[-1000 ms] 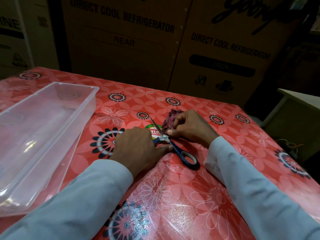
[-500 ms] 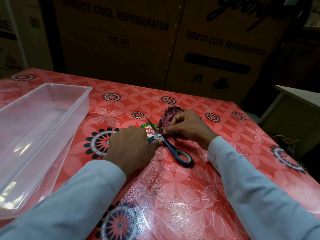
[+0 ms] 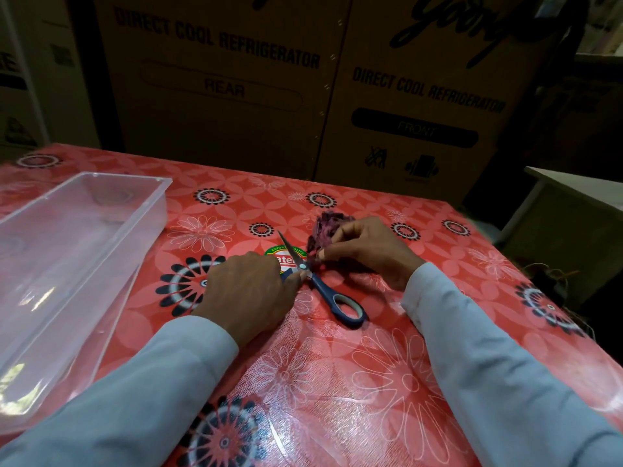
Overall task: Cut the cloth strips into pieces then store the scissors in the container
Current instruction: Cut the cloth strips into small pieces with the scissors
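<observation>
Blue-handled scissors lie on the red flowered tablecloth, blades pointing away and to the left. One handle loop shows near me; the other is hidden under my left hand, which is closed over it. A bunch of dark purple cloth sits just right of the blades. My right hand pinches the cloth's near end close to the scissors' pivot. A clear plastic container stands at the left with nothing visible in it.
Large cardboard refrigerator boxes stand right behind the table's far edge. A pale low table is off the right side. The table's right edge runs diagonally near my right sleeve.
Both hands, the scissors and the cloth stay almost as they were; only the camera view shifts slightly.
</observation>
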